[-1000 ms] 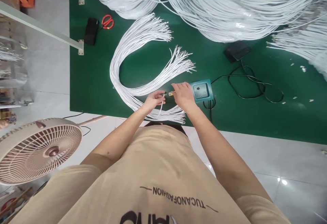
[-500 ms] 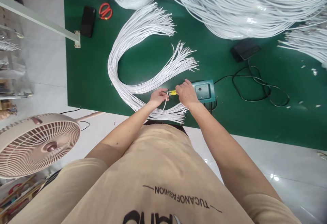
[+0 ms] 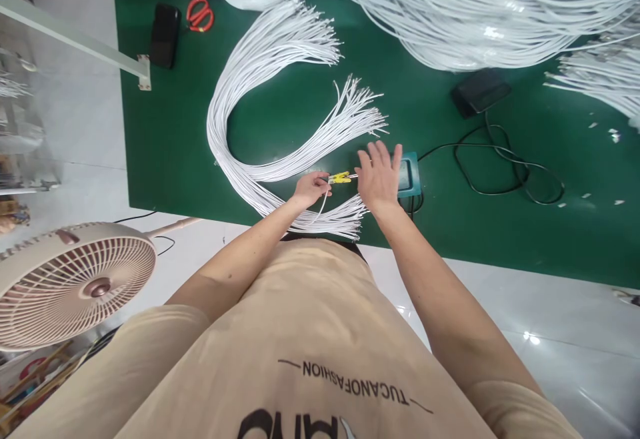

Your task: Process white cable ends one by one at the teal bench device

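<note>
Dangling, the white cable (image 3: 323,208) should handle light and soft, best held near its end, where your left hand (image 3: 311,188) pinches it beside the yellow piece (image 3: 341,177); your right hand (image 3: 379,177) spreads, partly hiding the teal device (image 3: 411,173).

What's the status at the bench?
Left hand pinching white cable; right hand open over teal device. Scissors lie well off.

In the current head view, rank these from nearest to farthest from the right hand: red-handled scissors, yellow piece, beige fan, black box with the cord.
From the right hand:
1. Yellow piece, just to its left.
2. Black box, right and farther forward.
3. Red-handled scissors, far forward left.
4. Beige fan, far left, nearer the body.
</note>
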`<state>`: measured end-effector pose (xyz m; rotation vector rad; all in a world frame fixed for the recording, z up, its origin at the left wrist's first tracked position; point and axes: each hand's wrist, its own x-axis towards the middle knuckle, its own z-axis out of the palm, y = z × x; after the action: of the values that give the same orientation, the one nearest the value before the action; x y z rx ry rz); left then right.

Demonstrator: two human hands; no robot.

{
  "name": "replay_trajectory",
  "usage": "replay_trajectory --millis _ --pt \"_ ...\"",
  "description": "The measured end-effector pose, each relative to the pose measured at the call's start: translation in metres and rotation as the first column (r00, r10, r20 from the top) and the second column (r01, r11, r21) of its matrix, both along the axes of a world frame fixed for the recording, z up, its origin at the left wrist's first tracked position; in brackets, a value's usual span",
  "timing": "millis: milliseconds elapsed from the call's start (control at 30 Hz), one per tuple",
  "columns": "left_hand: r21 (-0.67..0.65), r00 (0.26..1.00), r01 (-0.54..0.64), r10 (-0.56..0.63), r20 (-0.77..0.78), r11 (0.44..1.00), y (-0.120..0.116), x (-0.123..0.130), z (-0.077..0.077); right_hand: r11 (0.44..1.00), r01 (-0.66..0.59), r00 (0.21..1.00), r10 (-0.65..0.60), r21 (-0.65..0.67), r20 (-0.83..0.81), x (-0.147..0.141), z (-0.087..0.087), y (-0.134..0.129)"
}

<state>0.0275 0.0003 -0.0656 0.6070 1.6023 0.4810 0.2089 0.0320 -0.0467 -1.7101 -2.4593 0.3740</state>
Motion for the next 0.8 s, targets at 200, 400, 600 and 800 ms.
replay_trajectory --millis 200,400,600,800 --pt "-0.091 0.997 -0.048 0.053 0.05 0.995 0.004 -0.002 0.016 0.997 0.078 0.997 -0.078 0.026 0.008 0.018 -0.011 -0.009" --pt "-0.044 0.996 -0.065 0.067 0.053 0.997 0.002 -0.019 0.024 0.998 0.065 0.994 -0.064 0.01 -0.094 0.003 -0.005 -0.011" --pt "0.032 0.986 0.03 -0.035 0.16 0.999 0.002 -0.04 0.026 0.787 -0.615 0.756 0.574 -0.043 -0.316 -0.06 0.01 -0.064" --pt "0.153 0.876 0.461 -0.42 -0.236 0.874 0.023 -0.061 0.026 0.748 -0.564 0.826 0.52 -0.349 -0.219 -0.086 0.003 -0.102"
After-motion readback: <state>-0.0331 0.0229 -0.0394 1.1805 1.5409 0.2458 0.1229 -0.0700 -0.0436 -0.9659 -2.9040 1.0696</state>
